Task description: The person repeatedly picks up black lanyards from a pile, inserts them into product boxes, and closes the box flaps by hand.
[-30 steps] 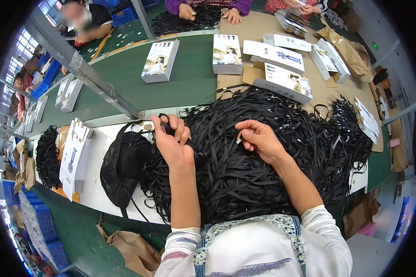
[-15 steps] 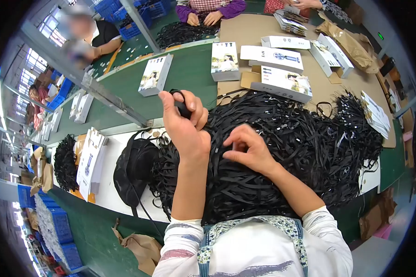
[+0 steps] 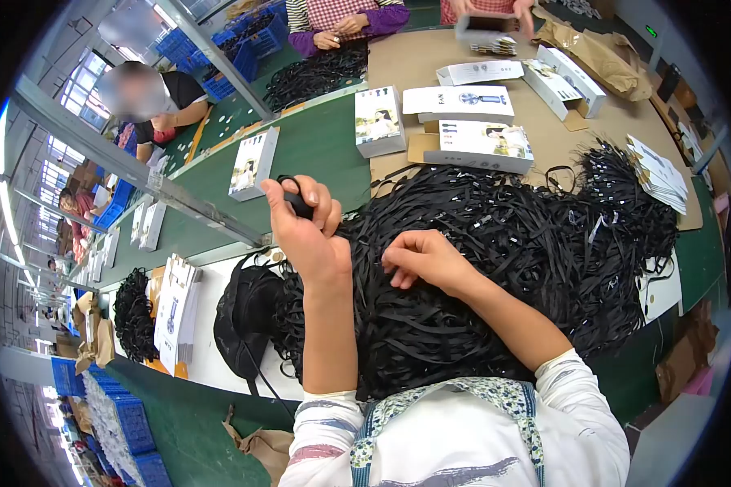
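My left hand (image 3: pixel 309 231) is raised over the left part of the black strap pile (image 3: pixel 495 268), its fingers curled round a rolled black strap (image 3: pixel 299 204). Over the middle of the pile is my right hand (image 3: pixel 426 261), its thumb and fingers pinched together; whatever lies between the fingertips is too small or hidden to make out. The two hands are apart. Left of the pile a black bag-like item (image 3: pixel 248 321) lies on the white surface, with a thin cord running from it.
Behind the pile, printed fan boxes (image 3: pixel 483 144) lie on cardboard (image 3: pixel 414 61), and another box (image 3: pixel 253 164) stands on the green surface. A metal post (image 3: pixel 138 170) slants at the left. Flat cartons (image 3: pixel 175 312) are stacked there. Other people sit across the table.
The view has shifted. My right hand opened above the pile, then closed into a pinch, and the small light piece it held earlier no longer shows. My left hand keeps the black roll.
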Demonstrator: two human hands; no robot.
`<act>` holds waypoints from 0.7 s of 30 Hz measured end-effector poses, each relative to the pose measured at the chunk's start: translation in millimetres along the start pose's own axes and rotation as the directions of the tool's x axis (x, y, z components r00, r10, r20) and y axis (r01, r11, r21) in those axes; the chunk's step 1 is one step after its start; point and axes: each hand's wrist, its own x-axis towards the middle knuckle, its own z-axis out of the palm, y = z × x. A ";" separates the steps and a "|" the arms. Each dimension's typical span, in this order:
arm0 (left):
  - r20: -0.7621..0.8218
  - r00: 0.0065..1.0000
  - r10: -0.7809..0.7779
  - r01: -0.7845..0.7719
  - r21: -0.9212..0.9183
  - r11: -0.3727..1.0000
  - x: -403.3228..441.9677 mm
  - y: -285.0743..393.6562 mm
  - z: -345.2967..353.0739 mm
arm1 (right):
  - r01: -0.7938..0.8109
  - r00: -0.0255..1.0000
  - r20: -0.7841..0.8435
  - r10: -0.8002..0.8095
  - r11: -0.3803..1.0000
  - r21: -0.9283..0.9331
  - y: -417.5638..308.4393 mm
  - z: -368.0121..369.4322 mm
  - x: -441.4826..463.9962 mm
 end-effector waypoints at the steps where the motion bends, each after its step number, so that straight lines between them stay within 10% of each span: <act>1: -0.005 1.000 0.011 -0.011 0.007 1.000 -0.8 0.9 -0.9 | -0.035 0.999 -0.023 0.036 0.998 0.053 1.6 -0.6 1.4; 7: -0.027 1.000 -0.015 0.015 -0.002 1.000 -4.9 1.6 -1.2 | 0.031 0.996 -0.086 -0.001 0.938 0.346 -9.8 6.4 7.7; 13: -0.029 1.000 -0.002 0.003 0.015 1.000 2.6 7.0 0.0 | 0.411 0.908 -0.074 -0.413 0.910 -0.051 -39.9 -2.4 10.8; 17: -0.004 1.000 0.002 -0.002 0.014 1.000 11.6 5.2 4.7 | 0.167 0.967 0.141 -0.212 0.946 0.276 -73.8 -30.7 4.8; 19: 0.006 0.999 -0.041 0.041 0.027 0.999 15.2 -1.3 6.5 | 0.033 0.982 0.186 -0.016 0.996 -0.088 -79.5 -44.9 11.8; 20: 0.019 0.998 -0.065 0.065 0.022 0.998 16.6 -5.1 5.8 | 0.154 0.988 0.066 -0.141 0.941 -0.301 -63.8 -62.6 32.2; 21: 0.032 0.997 -0.070 0.069 0.013 0.998 15.9 -8.4 7.7 | 0.260 0.905 -0.029 -0.424 0.604 -0.753 -58.7 -81.8 40.9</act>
